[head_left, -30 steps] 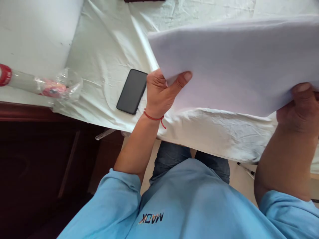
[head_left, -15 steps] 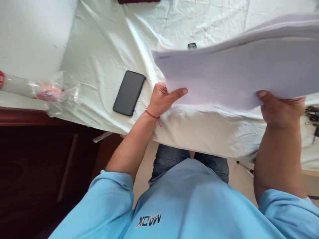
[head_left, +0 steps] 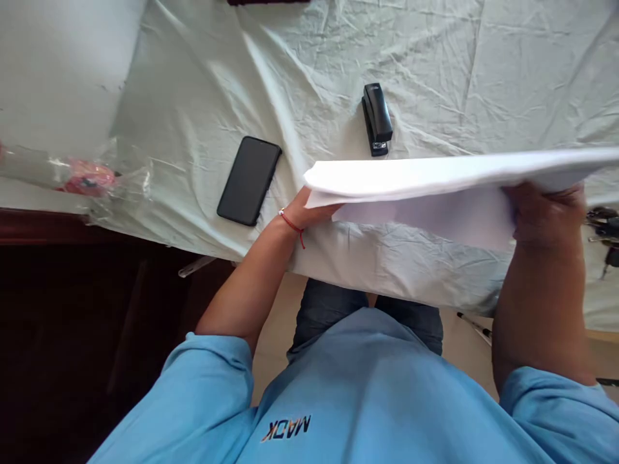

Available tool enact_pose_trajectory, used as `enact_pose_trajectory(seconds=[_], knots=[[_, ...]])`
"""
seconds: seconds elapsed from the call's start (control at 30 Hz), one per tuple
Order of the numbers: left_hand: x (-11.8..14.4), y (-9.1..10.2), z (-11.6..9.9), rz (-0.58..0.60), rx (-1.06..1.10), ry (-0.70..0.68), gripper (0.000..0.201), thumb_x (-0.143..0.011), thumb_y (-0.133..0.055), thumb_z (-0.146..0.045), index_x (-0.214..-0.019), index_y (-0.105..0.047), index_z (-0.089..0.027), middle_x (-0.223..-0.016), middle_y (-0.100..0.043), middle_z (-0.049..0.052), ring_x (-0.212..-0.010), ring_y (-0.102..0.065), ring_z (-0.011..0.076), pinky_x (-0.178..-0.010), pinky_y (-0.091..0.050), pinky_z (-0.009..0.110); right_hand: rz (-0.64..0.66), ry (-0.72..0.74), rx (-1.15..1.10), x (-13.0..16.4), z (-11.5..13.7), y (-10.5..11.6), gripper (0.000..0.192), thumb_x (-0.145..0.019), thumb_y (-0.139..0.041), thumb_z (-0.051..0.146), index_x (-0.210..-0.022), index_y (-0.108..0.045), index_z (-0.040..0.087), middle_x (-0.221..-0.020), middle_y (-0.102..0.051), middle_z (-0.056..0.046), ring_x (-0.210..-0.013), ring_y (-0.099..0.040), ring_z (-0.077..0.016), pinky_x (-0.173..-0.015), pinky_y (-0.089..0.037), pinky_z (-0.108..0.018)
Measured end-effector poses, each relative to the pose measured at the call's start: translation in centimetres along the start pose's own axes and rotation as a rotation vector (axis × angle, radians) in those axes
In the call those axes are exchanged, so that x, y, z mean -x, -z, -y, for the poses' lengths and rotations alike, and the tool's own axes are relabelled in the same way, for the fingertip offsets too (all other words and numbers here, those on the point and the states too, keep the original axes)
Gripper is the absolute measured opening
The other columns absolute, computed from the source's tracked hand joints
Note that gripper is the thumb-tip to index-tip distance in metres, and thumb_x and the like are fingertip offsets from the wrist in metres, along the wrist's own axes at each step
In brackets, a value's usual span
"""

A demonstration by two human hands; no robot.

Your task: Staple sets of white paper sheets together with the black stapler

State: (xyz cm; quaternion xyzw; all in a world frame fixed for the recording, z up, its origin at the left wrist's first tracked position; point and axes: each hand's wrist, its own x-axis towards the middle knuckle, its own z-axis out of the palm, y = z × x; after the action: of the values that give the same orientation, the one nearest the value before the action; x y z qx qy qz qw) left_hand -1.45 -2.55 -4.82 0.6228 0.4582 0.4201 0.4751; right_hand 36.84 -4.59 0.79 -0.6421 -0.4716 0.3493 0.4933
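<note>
I hold a stack of white paper sheets [head_left: 435, 183] almost flat and edge-on, just above the near edge of a table under a pale wrinkled cloth [head_left: 309, 77]. My left hand [head_left: 305, 212], with a red string at the wrist, grips the stack's left corner; most of the hand is hidden under the sheets. My right hand [head_left: 544, 216] grips the right end from below, its fingers partly covered by paper. A black stapler [head_left: 377, 119] lies on the cloth just beyond the stack.
A black phone [head_left: 249, 180] lies face up left of my left hand. Further left lies a clear plastic wrap with something pink inside [head_left: 87, 180]. Keys [head_left: 604, 225] sit at the right edge. Dark wooden furniture [head_left: 72, 309] stands lower left.
The paper stack has tipped down from a raised, face-on slant to nearly flat and lower. That uncovered the stapler behind it. Both hands came down with the stack.
</note>
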Motion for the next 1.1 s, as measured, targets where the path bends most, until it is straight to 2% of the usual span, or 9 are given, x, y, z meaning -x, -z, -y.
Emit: enact_pose_trajectory(seconds=[0.07,0.13,0.2,0.3,0.37,0.6,0.77,0.93,1.1], knots=[[0.5,0.0,-1.2,0.071,0.049,0.03,0.049,-0.093,-0.08,-0.064,-0.101,-0.08,-0.016,-0.101,-0.08,0.011,-0.101,-0.078,0.0261,-0.089,-0.067,0.041,-0.071,0.018,-0.096,0.7,0.3,-0.4,0.06,-0.046,-0.105,0.059,-0.08,-0.073,0.022,-0.096,-0.077,-0.003,-0.117,-0.074,-0.0285,-0.117,-0.061,-0.052],[0.7,0.1,-2.2,0.068,0.148,0.092,0.056,-0.092,-0.077,-0.073,-0.092,-0.077,-0.017,-0.091,-0.077,0.008,-0.09,-0.076,0.0232,-0.076,-0.065,0.035,-0.082,-0.037,-0.136,1.4,0.5,-0.5,0.055,-0.045,-0.107,0.048,-0.08,-0.076,0.02,-0.1,-0.079,-0.003,-0.116,-0.075,-0.0258,-0.118,-0.061,-0.048],[0.3,0.0,-2.5,0.002,0.263,0.142,0.059,-0.088,-0.079,-0.076,-0.087,-0.072,-0.018,-0.081,-0.071,0.005,-0.081,-0.073,0.0201,-0.066,-0.059,0.03,-0.067,-0.163,-0.121,1.9,0.6,-0.1,0.054,-0.045,-0.108,0.042,-0.083,-0.079,0.019,-0.105,-0.081,-0.004,-0.108,-0.077,-0.0228,-0.106,-0.067,-0.04],[-0.9,-0.3,-2.0,-0.099,0.367,0.172,0.058,-0.085,-0.083,-0.076,-0.089,-0.069,-0.02,-0.076,-0.065,0.002,-0.077,-0.071,0.0178,-0.062,-0.054,0.027,-0.025,-0.363,-0.051,2.5,0.6,0.6,0.057,-0.046,-0.109,0.039,-0.092,-0.083,0.019,-0.105,-0.082,-0.004,-0.091,-0.077,-0.0192,-0.076,-0.07,-0.03],[-1.8,-0.6,-1.3,-0.118,0.367,0.169,0.058,-0.087,-0.08,-0.077,-0.09,-0.069,-0.02,-0.075,-0.065,0.002,-0.078,-0.071,0.0189,-0.063,-0.055,0.028,0.002,-0.447,-0.017,2.8,0.6,1.0,0.055,-0.045,-0.11,0.039,-0.09,-0.084,0.021,-0.1,-0.082,-0.004,-0.082,-0.075,-0.018,-0.064,-0.067,-0.027],[-3.1,-1.1,-0.4,-0.131,0.137,0.1,0.058,-0.089,-0.083,-0.07,-0.069,-0.058,-0.021,-0.061,-0.052,-0.001,-0.068,-0.058,0.0159,-0.061,-0.046,0.028,0.1,-0.602,0.069,2.4,-0.1,2.4,0.053,-0.046,-0.108,0.051,-0.08,-0.083,0.021,-0.085,-0.081,-0.005,-0.062,-0.068,-0.0156,-0.048,-0.059,-0.025],[-2.8,-1.0,-0.6,-0.112,0.004,0.03,0.059,-0.092,-0.083,-0.062,-0.064,-0.05,-0.021,-0.058,-0.043,-0.002,-0.063,-0.047,0.0145,-0.06,-0.041,0.029,0.119,-0.496,0.03,0.4,-0.9,2.5,0.056,-0.052,-0.105,0.053,-0.092,-0.083,0.021,-0.082,-0.078,-0.003,-0.063,-0.067,-0.0143,-0.05,-0.057,-0.023],[-3.9,-0.7,-1.6,-0.033,-0.159,0.195,0.048,-0.103,-0.067,-0.034,-0.061,-0.049,-0.021,-0.06,-0.044,-0.001,-0.059,-0.04,0.0134,-0.061,-0.035,0.032,0.081,-0.375,0.057,-1.8,-0.2,1.3,0.045,-0.056,-0.101,0.044,-0.083,-0.077,0.018,-0.072,-0.07,0.0,-0.057,-0.057,-0.0097,-0.046,-0.046,-0.02],[-6.0,-0.8,-2.9,-0.017,-0.455,0.237,0.016,-0.088,-0.069,-0.017,-0.075,-0.061,-0.021,-0.067,-0.055,-0.001,-0.072,-0.053,0.0173,-0.074,-0.045,0.033,0.041,-0.316,0.162,-2.8,0.0,0.8,0.029,-0.064,-0.087,0.037,-0.075,-0.068,0.018,-0.063,-0.058,0.003,-0.05,-0.043,-0.0068,-0.042,-0.03,-0.02]])
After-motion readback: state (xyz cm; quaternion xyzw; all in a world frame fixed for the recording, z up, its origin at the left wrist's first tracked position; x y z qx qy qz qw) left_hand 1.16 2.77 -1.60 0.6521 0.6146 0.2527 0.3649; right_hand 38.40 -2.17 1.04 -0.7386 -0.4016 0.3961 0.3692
